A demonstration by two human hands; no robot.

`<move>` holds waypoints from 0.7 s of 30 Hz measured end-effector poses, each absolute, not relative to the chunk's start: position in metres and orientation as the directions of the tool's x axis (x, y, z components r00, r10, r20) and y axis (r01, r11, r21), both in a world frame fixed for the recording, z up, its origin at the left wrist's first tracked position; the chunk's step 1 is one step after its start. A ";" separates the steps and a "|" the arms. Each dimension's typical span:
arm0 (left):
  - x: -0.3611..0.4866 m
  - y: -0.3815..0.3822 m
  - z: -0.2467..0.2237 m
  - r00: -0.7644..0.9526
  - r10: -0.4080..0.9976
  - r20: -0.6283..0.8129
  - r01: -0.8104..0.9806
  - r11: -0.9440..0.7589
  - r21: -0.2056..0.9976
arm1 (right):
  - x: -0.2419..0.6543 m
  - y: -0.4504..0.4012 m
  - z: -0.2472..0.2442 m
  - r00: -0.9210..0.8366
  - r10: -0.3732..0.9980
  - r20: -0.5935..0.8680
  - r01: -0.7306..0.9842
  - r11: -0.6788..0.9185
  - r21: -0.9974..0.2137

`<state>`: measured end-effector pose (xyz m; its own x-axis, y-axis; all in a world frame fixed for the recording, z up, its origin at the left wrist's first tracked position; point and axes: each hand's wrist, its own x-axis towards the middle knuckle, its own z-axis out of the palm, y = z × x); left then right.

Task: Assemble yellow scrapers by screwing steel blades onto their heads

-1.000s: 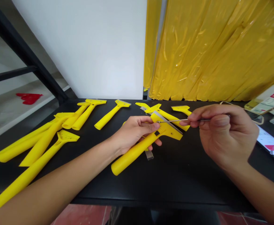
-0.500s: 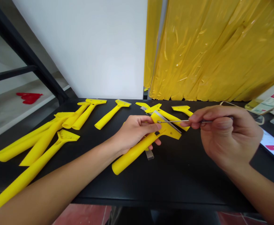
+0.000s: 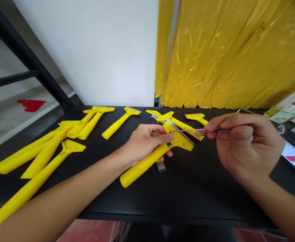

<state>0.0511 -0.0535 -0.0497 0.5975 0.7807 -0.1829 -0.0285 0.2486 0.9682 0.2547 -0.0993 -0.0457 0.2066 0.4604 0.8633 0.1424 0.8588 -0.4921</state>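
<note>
1. Across the back of your view, yellow plastic sheeting (image 3: 225, 57) hangs beside a white wall (image 3: 86, 57). A black metal frame (image 3: 23, 57) slants down at the far left, and beyond it a red plastic piece (image 3: 31, 105) lies on a pale surface.
2. Your black table (image 3: 187, 195) runs the full width of the view, with yellow plastic scrapers (image 3: 117, 126) scattered over it, most to the left of your hands, a few crossing or overlapping behind them.
3. Off to the right, a smartphone (image 3: 292, 156) lies on the table just beside your right hand, with printed cards (image 3: 288, 109) farther back.
4. Your left hand (image 3: 147, 143) has a closed grip on one yellow scraper (image 3: 142, 164), wrapped around its neck, with the thumb lying toward the head. That scraper sits in the middle of the table, its handle slanting toward you and its steel blade (image 3: 181, 131) facing away to the right.
5. Your right hand (image 3: 245, 148) keeps a narrow grip — thumb and fingers pinching a thin steel pick (image 3: 195, 130), which points left across the scraper head, its tip just beside your left thumb.
6. Smallest of all, a translucent strip (image 3: 160, 166) lies on the table just below your left fingers, beside the held handle — what it is exactly, you cannot tell from here.
</note>
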 end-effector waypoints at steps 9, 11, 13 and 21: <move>0.051 -0.054 -0.048 0.604 0.774 -0.190 -0.010 0.246 0.969 | 0.254 -0.099 -0.046 0.185 0.455 0.871 0.126 0.868 -0.480; 0.051 -0.055 -0.048 0.612 0.770 -0.183 -0.011 0.239 0.971 | 0.255 -0.099 -0.046 0.182 0.447 0.876 0.104 0.877 -0.469; 0.052 -0.055 -0.047 0.614 0.768 -0.183 -0.010 0.239 0.971 | 0.256 -0.099 -0.047 0.182 0.433 0.883 0.096 0.886 -0.454; 0.053 -0.056 -0.041 0.583 0.777 -0.235 -0.007 0.295 0.956 | 0.261 -0.099 -0.051 0.150 0.408 0.900 0.138 0.893 -0.428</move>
<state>0.0532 -0.0564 -0.0414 0.5834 0.7774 -0.2354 -0.0072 0.2948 0.9555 0.2613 -0.0986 -0.0506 0.1501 0.4082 0.9005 0.1383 0.8932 -0.4280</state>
